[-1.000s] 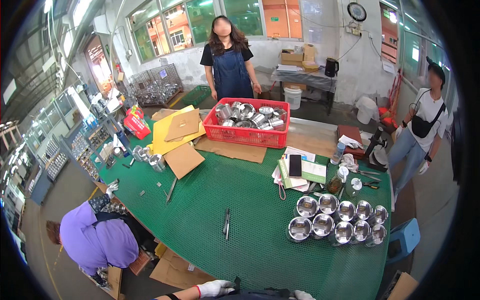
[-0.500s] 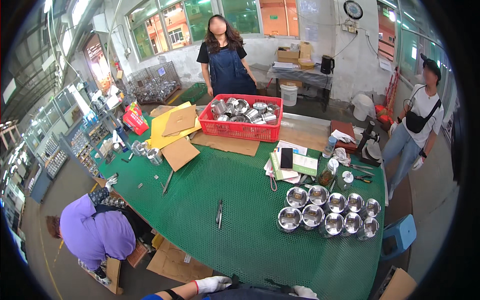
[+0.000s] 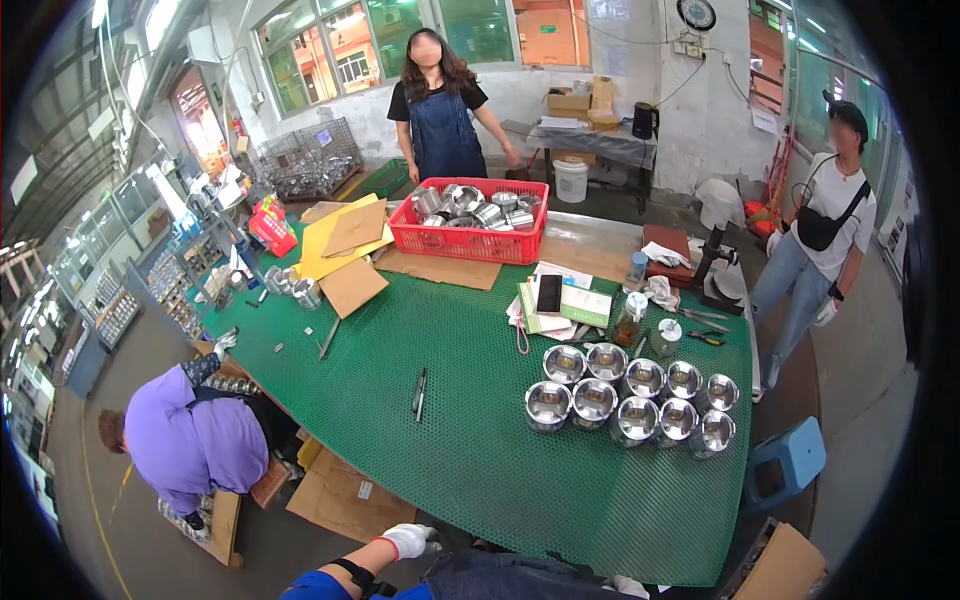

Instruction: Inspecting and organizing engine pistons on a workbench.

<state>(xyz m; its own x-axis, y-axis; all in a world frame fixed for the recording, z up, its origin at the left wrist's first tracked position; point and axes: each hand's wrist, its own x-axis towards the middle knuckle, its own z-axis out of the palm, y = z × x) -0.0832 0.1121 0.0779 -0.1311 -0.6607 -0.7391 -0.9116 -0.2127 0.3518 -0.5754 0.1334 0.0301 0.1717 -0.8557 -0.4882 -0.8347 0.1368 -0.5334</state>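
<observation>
The slim tools point(image 3: 420, 394) lie mid-frame on the bench point(image 3: 490, 460), lengthwise nearly up-down, straight above the left hand point(image 3: 408, 541), the nearer one. The right hand point(image 3: 628, 587), lower edge, sits below the pistons point(image 3: 636, 417). Neither hand's grip can be told.

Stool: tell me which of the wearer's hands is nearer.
Right: the right hand is at the picture's bottom edge, below and left of the stool; the left hand is farther left.

Brightly lit from windows point(image 3: 480, 30) and overhead strips point(image 3: 158, 22). Glinting off 10 metal cylinders point(image 3: 594, 402). Bending at fisheye edges, blackened in corners.
</observation>
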